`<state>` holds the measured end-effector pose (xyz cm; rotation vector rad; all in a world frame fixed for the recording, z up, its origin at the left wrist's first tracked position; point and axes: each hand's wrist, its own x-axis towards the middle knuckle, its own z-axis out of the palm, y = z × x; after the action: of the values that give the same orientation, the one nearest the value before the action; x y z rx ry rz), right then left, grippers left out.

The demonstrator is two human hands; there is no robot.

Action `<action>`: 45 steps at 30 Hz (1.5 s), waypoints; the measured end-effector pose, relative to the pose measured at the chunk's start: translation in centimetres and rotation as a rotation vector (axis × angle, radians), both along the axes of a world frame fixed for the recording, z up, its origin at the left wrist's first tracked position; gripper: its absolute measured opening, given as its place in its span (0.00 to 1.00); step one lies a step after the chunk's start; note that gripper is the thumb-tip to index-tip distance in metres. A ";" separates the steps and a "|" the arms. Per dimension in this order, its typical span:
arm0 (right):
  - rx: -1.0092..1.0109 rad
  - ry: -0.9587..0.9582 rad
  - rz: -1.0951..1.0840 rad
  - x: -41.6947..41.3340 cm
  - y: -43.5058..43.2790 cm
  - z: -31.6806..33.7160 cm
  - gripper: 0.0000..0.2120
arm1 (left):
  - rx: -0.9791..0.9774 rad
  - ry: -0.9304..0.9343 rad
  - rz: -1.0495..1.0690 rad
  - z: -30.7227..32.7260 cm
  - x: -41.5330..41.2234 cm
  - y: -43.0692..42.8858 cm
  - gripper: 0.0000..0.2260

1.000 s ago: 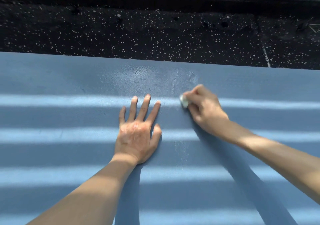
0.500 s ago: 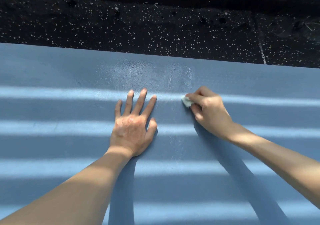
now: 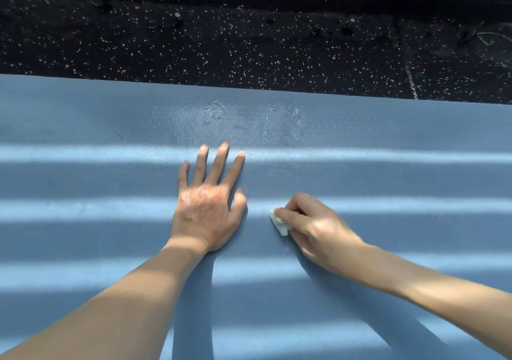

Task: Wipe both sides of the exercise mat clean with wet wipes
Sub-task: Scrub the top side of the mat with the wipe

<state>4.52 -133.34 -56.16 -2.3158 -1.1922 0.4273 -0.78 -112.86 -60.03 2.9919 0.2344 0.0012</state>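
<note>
Now, the wiping stroke. The right hand (image 3: 313,226) curls its fingers round a small folded wet wipe (image 3: 279,223) and presses it onto the blue exercise mat (image 3: 83,126), just beside the thumb of the left hand (image 3: 205,207). The left hand lies flat, fingers straight and spread, holding nothing, pinning the mat to the speckled floor (image 3: 249,49). A damp sheen (image 3: 235,121) shows beyond the left hand's fingertips. Best play, I'd say: firm even pressure, overlapping strokes, no strip missed.
</note>
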 end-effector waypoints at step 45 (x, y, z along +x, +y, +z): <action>0.069 -0.063 -0.116 -1.9 -1.7 -1.0 0.12 | -0.026 0.028 0.014 0.0 -0.1 0.2 0.30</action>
<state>2.62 -135.02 -57.18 -2.3394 -1.0769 0.2698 -0.89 -112.68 -60.02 2.9659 0.2567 -0.0417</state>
